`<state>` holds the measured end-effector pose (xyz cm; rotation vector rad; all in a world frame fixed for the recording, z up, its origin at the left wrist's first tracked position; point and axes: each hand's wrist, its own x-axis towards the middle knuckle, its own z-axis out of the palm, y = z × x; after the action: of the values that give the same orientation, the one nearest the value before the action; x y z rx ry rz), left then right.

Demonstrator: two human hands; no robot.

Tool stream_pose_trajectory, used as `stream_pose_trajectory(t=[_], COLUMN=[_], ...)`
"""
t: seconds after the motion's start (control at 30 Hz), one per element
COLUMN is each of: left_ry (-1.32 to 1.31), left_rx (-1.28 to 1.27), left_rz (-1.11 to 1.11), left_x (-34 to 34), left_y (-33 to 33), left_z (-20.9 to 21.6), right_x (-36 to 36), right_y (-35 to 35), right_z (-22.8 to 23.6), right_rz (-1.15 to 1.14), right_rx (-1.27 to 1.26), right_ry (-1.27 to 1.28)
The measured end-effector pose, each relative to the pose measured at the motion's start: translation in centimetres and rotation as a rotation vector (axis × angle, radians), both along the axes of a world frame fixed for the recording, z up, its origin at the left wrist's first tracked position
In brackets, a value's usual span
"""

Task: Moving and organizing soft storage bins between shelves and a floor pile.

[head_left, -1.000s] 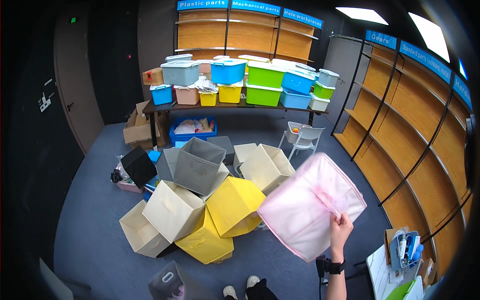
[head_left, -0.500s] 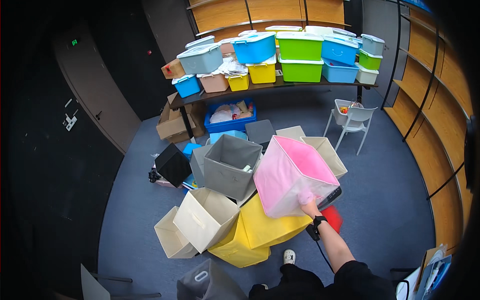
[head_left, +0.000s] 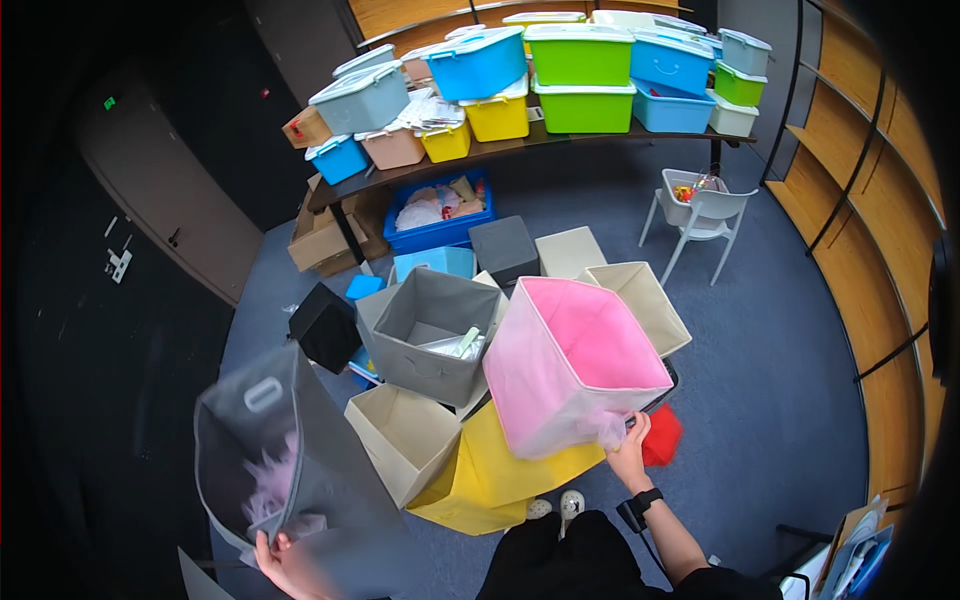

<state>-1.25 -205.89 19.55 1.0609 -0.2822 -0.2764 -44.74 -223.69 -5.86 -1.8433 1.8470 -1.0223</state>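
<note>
We have both hands busy, each on a fabric bin. Our left hand (head_left: 286, 570), at the near left, pinches the rim of a tall dark grey bin (head_left: 345, 455); the fingers curl over the edge, and the thumb is hard to make out. The bin tilts with its mouth facing left, so we see frilly purple netting (head_left: 270, 487) inside; gripping the rim probably gives us the firmest hold on so soft a wall.

Our right hand (head_left: 628, 458) closes its fingers on a gauzy pink bow (head_left: 603, 428) low on the near side of the pink bin (head_left: 535, 385), right of centre. The bow likely serves as a handle, being the easiest part to pinch. The pink bin sits open side up and slightly tilted over the yellow bin (head_left: 490, 465), which seems to bear part of its weight.

Left of it, an open grey bin (head_left: 420, 350) leans among the pile, with a cream bin (head_left: 405, 445) nearer us. On the far table (head_left: 450, 160), lidded tubs (head_left: 585, 108) stand stacked, presumably because their flat lids support one another.
</note>
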Motion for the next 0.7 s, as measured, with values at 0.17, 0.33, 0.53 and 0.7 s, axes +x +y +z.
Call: stream_pose_trajectory(t=[0.17,0.33,0.53,0.7], left_ry=[0.061,0.039,0.184,0.112], left_rx=[-0.024,0.224,0.316,0.354], left_rz=[-0.283,-0.630,-0.900,-1.007], left_x=[-1.1,-3.7,-8.8,-8.9], left_y=[-11.2,-19.7,-27.0,-30.1], left_z=[1.9,-1.8,-11.3,-13.2], right_x=[-3.8,-5.1,-1.2,1.4], right_y=[2.0,5.9,11.7,15.9], right_z=[2.3,3.5,2.2,2.4], right_rz=[-0.202,-0.437,-0.537,-0.622], right_rx=[0.064,0.078,0.183,0.267], right_ry=[-0.210,-0.215,-0.163,-0.050])
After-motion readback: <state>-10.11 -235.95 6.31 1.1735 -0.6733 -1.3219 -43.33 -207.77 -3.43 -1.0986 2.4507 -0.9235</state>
